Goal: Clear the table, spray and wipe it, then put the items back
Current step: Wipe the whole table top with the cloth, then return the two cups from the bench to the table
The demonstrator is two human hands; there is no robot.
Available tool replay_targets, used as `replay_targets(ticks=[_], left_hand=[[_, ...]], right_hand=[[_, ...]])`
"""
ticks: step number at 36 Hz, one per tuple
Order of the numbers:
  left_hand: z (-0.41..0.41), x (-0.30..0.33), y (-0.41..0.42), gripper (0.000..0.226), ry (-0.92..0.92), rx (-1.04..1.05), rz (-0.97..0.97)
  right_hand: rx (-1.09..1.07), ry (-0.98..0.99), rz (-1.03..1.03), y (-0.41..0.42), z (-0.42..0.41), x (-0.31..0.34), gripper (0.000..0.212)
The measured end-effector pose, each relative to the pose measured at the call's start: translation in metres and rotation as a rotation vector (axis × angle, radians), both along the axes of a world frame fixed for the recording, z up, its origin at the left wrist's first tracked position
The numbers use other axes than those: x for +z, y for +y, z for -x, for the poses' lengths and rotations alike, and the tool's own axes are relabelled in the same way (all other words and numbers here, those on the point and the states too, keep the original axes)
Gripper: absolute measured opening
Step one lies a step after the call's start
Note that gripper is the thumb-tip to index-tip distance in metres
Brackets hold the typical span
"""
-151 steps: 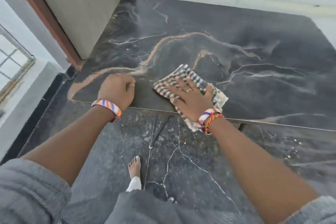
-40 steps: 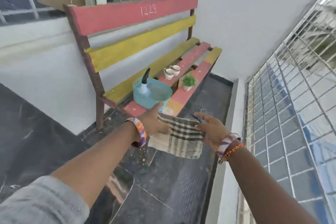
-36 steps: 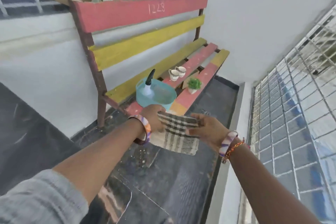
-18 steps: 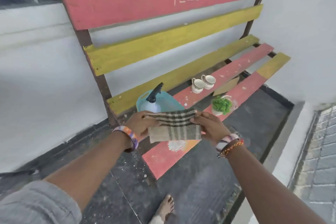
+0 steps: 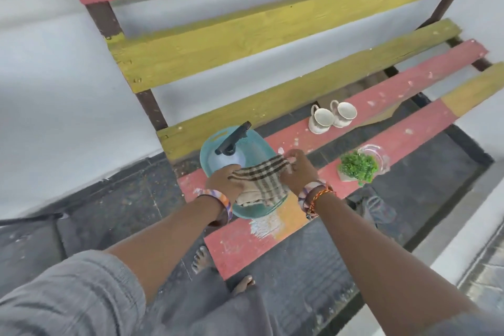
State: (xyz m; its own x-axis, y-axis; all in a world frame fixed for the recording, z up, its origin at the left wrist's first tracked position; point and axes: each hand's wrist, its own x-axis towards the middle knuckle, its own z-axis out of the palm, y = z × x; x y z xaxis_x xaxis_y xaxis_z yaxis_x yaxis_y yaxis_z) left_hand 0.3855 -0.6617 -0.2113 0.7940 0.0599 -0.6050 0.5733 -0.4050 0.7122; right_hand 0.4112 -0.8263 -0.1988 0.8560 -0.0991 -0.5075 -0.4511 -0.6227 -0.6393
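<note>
Both hands hold a folded checked cloth [image 5: 261, 180] over a teal basket [image 5: 253, 150] that stands on the bench seat. My left hand [image 5: 225, 181] grips the cloth's left end. My right hand [image 5: 297, 170] pinches its right end. The cloth's lower fold sags into the basket. A spray bottle [image 5: 231, 151] with a black trigger head stands inside the basket, just behind the cloth. The table is out of view.
The red and yellow slatted bench [image 5: 403, 90] stands against a white wall. Two white cups [image 5: 331, 116] sit on a red slat, and a small green plant in a pot [image 5: 357, 166] on the front slat. My bare feet [image 5: 201, 256] show on the dark floor.
I turned from the table, where my right hand pressed the cloth, to the bench. Both hands took the cloth, folded it and lowered it into the basket.
</note>
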Motion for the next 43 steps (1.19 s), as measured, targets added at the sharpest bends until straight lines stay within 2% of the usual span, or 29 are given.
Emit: replay_targets(ticks=[3,6,8,14,18,21,24,29,33,36,40,43], left_hand=[[-0.012,-0.012,-0.004,0.054,-0.019,-0.189,-0.147],[-0.017,-0.025,-0.008,0.052,0.057,-0.377,-0.258],[-0.018,-0.032,-0.011,0.048,0.124,-0.475,-0.337],[-0.027,-0.048,-0.013,0.033,0.175,-0.671,-0.523],[-0.033,-0.049,-0.013,0.033,0.157,-0.842,-0.633],[-0.036,-0.048,-0.013,0.034,0.183,-0.94,-0.645],[-0.039,-0.052,-0.01,0.035,0.196,-1.134,-0.591],[-0.034,-0.053,-0.012,0.039,0.208,-1.317,-0.645],[-0.029,-0.07,-0.014,0.032,0.188,-1.36,-0.726],[-0.028,-0.067,-0.015,0.033,0.173,-1.316,-0.758],[-0.029,-0.045,-0.02,0.042,0.17,-1.247,-0.782],[-0.038,-0.033,-0.035,0.026,0.017,-1.03,-0.795]], right_hand=[[0.123,-0.036,0.177,0.004,-0.01,-0.022,0.034],[0.287,0.008,0.278,0.011,-0.016,-0.043,0.039],[0.376,0.057,0.317,0.017,-0.018,-0.055,0.04],[0.516,0.256,0.398,0.033,-0.016,-0.074,0.042],[0.571,0.298,0.449,0.039,-0.018,-0.077,0.037],[0.614,0.292,0.491,0.042,-0.024,-0.078,0.038],[0.655,0.302,0.56,0.041,-0.029,-0.083,0.039],[0.867,0.384,0.712,0.04,-0.03,-0.088,0.039],[1.098,0.334,0.906,0.049,-0.029,-0.087,0.038],[1.22,0.231,1.079,0.052,-0.032,-0.08,0.034],[1.18,0.028,0.963,0.047,-0.039,-0.06,0.028],[1.132,-0.08,0.817,0.034,-0.039,-0.037,0.025]])
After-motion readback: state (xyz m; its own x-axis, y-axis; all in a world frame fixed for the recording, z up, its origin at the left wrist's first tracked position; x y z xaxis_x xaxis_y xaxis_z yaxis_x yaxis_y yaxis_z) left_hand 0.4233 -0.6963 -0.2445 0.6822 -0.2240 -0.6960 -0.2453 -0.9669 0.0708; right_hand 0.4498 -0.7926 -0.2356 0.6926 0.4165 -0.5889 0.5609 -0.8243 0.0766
